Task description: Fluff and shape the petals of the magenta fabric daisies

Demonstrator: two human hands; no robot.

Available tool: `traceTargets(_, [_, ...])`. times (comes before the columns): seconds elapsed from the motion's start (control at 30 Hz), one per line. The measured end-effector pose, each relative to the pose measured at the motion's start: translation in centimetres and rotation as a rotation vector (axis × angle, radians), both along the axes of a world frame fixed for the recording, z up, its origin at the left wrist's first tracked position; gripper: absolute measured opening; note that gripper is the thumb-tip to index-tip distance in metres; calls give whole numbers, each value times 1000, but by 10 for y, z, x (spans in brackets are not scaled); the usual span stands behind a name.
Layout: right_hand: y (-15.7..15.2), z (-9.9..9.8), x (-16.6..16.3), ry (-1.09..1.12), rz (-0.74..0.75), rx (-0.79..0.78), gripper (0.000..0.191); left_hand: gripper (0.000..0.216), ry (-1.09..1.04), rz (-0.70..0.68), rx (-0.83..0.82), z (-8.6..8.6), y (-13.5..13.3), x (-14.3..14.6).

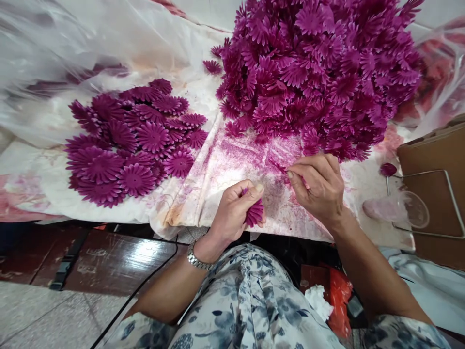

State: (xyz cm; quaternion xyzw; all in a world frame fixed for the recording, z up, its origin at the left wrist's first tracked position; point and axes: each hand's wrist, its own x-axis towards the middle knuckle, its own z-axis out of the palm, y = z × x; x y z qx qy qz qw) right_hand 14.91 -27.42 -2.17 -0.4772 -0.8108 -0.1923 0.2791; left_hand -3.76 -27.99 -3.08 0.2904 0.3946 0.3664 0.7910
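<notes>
My left hand [236, 208] is closed around a small stack of purple fabric flower petals [254, 213], thumb pressed on top. My right hand [319, 186] pinches a single purple petal piece [279, 167] between thumb and fingers, just right of the left hand. Both hands hover over a white cloth [232, 165] stained pink. A big loose heap of purple petals [319, 72] lies just beyond my right hand. A flatter spread of stacked purple petals [134, 140] lies to the left of my left hand.
Clear plastic sheeting [54, 48] covers the far left. A brown cardboard box [436, 160] with a wire frame [454, 194] and a clear plastic cup [410, 208] sits at right. One stray petal [388, 169] lies near it. A dark bench edge [109, 257] and a cable run below.
</notes>
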Motion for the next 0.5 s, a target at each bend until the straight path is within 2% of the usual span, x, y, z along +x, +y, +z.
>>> traceTargets(0.07, [-5, -1, -2, -11, 31, 37, 7, 36, 14, 0, 22, -1, 0, 5])
traceTargets(0.2, [-12, 1, -4, -94, 58, 89, 12, 30, -39, 21, 38, -1, 0, 10])
traceTargets(0.3, [-13, 1, -4, -109, 17, 129, 10, 29, 60, 92, 61, -1, 0, 9])
traceTargets(0.37, [-11, -1, -3, -89, -23, 88, 5, 30, 140, 131, 82, -1, 0, 7])
traceTargets(0.5, [-4, -8, -1, -133, -49, 11, 9, 29, 212, 127, 128, -2, 0, 5])
